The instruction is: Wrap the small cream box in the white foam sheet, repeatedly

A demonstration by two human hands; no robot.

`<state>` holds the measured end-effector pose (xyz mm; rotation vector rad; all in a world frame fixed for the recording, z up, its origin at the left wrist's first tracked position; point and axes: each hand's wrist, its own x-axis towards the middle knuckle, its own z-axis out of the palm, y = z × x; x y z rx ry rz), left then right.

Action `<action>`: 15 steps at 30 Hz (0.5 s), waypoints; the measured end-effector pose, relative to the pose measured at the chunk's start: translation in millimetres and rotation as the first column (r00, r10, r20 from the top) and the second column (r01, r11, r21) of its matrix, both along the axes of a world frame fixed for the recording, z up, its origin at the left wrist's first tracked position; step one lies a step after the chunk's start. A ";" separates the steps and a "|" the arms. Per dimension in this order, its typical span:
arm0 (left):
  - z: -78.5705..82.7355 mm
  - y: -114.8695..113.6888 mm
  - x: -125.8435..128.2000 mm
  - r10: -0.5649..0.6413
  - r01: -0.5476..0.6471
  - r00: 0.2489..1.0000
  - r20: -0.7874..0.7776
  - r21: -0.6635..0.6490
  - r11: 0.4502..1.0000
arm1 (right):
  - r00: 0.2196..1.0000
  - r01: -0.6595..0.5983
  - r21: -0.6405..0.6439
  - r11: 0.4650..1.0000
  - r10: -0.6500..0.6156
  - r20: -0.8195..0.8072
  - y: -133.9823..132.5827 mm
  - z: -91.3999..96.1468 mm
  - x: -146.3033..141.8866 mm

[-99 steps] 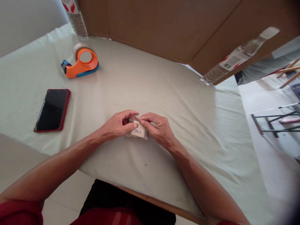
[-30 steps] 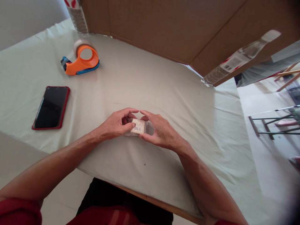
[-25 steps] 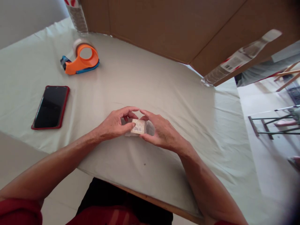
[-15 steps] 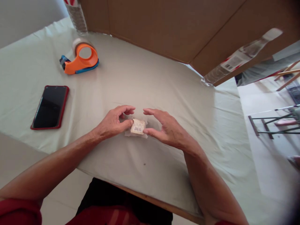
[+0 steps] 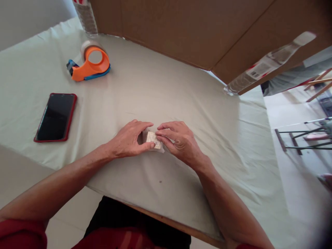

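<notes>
A small pale, roughly square packet [image 5: 151, 136] with faint print lies on the cloth, with clear plastic wrapping [image 5: 162, 150] showing around it. My left hand [image 5: 131, 139] curves round its left side, the thumb pressed on the near edge and the fingertips at the far side. From the right, my right hand [image 5: 178, 140] has thumb and index finger pinched together at the packet's right edge. That edge is partly hidden by the fingers.
A phone [image 5: 55, 117] in a red case and an orange tape dispenser [image 5: 90, 65] lie to the left. Behind stands a cardboard panel [image 5: 166, 31], with plastic bottles [image 5: 269, 64] against both sides. Cloth covers the table [image 5: 181, 193]; its front edge is near my body.
My right hand has closed from spread fingers to a pinch at the packet. My left thumb has moved right onto the near edge, and the packet has turned slightly.
</notes>
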<state>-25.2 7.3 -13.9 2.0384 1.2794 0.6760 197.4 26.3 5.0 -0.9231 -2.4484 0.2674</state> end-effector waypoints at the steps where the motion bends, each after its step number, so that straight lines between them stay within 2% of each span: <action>1: -0.9 -0.1 0.0 -0.006 0.006 1.000 0.004 0.002 1.000 | 1.000 0.004 0.032 0.999 -0.004 -0.011 -0.1 -3.1 -2.0; 4: -2.0 -0.7 -0.2 -0.027 0.027 1.000 0.013 0.000 1.000 | 0.999 0.026 0.098 0.995 -0.021 -0.049 -0.5 -11.9 -7.1; 6: -1.7 -1.4 -0.1 -0.036 0.036 0.999 0.023 0.009 0.999 | 0.995 0.054 0.089 0.995 -0.046 -0.089 -1.1 -15.2 -9.1; 12: -1.1 -4.5 2.4 -0.078 0.075 0.991 0.112 0.026 0.997 | 0.969 0.119 -0.053 0.991 -0.128 -0.213 -3.9 -7.7 -9.0; 15: -1.6 -5.9 3.4 -0.090 0.091 0.983 0.161 0.003 0.996 | 0.930 0.152 -0.150 0.977 -0.193 -0.314 -4.2 -1.2 -7.4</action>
